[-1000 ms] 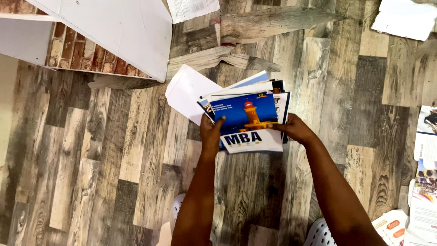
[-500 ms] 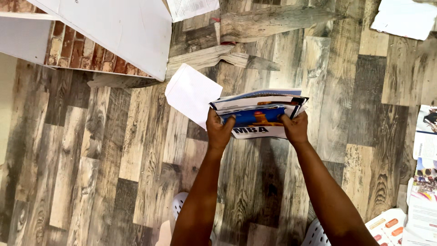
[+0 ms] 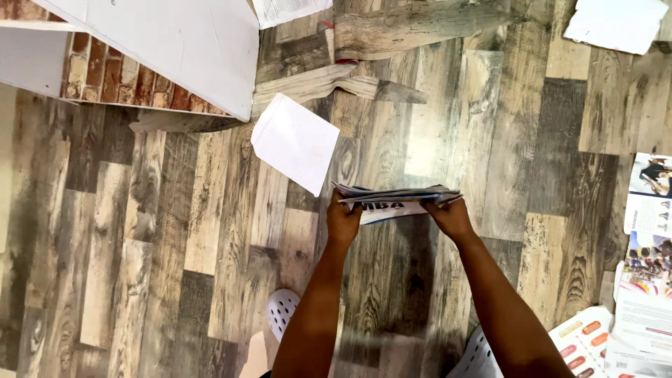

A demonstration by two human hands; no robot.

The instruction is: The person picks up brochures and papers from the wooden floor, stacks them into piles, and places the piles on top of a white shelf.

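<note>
Both my hands grip a stack of glossy brochures and booklets (image 3: 396,199), tipped nearly edge-on above the wood-pattern floor, so only the page edges and a strip of the white front cover show. My left hand (image 3: 343,222) clasps the stack's left end. My right hand (image 3: 451,217) clasps its right end. A sheet of lined white paper (image 3: 295,142) lies flat on the floor just up and left of the stack, apart from it.
A white board (image 3: 168,45) leans over a brick-pattern panel (image 3: 105,80) at top left. Loose papers lie at the top (image 3: 290,10) and top right (image 3: 614,24). More printed brochures (image 3: 647,231) spread along the right edge. White perforated slippers (image 3: 283,311) show near my arms.
The stack has been tilted from cover-up to nearly edge-on and drawn slightly toward me. The lined sheet that lay partly under it is now fully uncovered on the floor.
</note>
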